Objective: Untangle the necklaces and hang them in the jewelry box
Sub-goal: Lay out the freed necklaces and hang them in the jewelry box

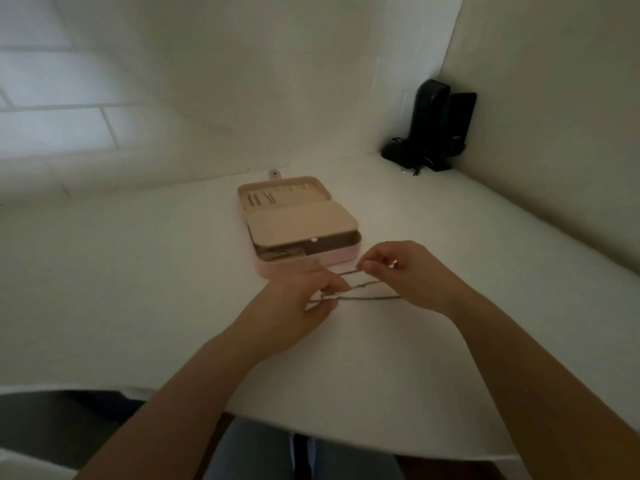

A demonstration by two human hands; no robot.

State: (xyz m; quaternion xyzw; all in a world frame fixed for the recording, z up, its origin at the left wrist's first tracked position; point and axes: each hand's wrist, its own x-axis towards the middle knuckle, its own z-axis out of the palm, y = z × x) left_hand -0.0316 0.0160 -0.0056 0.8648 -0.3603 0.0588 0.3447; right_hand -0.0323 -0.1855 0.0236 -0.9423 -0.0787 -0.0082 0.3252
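Thin necklaces (363,289), pale chain strands, stretched taut between both hands just above the white table (138,271). Left hand (304,299) pinches one end; right hand (398,268) pinches the other. Pink jewelry box (298,223) lies open just behind, beige lining showing.

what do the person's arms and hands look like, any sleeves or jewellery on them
Both forearms are bare to the frame's lower edge, with no sleeves, watch or bracelet showing. The left hand shows no ring. A small bright glint sits at the right hand fingers; the blur hides whether it is a ring.
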